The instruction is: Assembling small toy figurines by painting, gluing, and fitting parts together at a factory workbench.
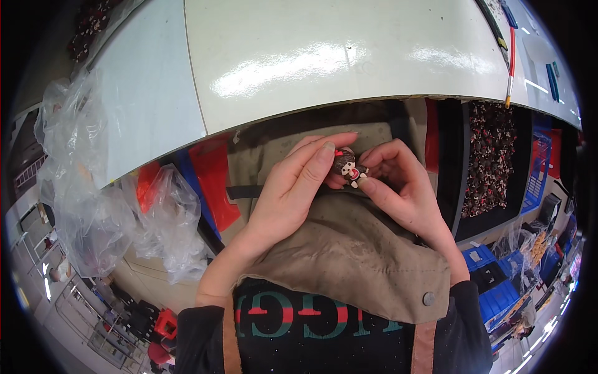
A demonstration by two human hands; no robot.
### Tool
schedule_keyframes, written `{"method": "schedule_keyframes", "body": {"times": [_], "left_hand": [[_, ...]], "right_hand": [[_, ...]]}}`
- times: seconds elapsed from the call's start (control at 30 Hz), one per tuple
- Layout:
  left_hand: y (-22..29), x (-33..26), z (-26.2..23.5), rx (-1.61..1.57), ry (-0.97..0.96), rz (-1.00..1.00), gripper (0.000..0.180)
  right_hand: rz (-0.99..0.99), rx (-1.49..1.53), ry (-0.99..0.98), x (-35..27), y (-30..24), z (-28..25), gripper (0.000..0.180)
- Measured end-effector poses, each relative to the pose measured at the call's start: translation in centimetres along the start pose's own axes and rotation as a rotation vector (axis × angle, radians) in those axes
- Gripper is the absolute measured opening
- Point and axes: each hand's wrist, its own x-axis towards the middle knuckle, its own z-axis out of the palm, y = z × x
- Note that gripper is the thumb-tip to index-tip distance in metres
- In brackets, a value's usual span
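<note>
A small brown figurine (346, 164) with a pale face, a red bow on its head and a red patch at the chest is held between my hands, above my lap. My left hand (303, 177) closes on its head side, the thumb lying along the top. From the other side, my right hand (398, 187) pinches the lower body between thumb and fingers. Parts of the figurine are hidden behind my fingers. Beneath both hands spreads a brown-grey apron (349, 243) over my lap.
A glossy white table (280, 50) curves ahead. At right stands a black tray (464, 187) filled with many small brown figurines (489, 159). A red-handled brush (511, 68) lies on the table. Clear plastic bags (81, 187) hang at left; blue crates (492, 280) stand at lower right.
</note>
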Motion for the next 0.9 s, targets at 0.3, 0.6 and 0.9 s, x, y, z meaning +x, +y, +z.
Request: {"method": "schedule_keyframes", "body": {"times": [0.3, 0.6, 0.9], "left_hand": [[-0.1, -0.1, -0.1, -0.073, 0.002, -0.021, 0.043], [0.3, -0.6, 0.5, -0.129, 0.007, 0.039, 0.033], [0.0, -0.6, 0.1, 0.001, -0.026, 0.151, 0.039]], "right_hand": [[0.036, 0.116, -0.042, 0.1, -0.1, 0.1, 0.023], [-0.081, 0.141, -0.01, 0.0, 0.5, 0.5, 0.027], [-0.114, 0.318, 0.017, 0.2, 1.1, 0.4, 0.028]]}}
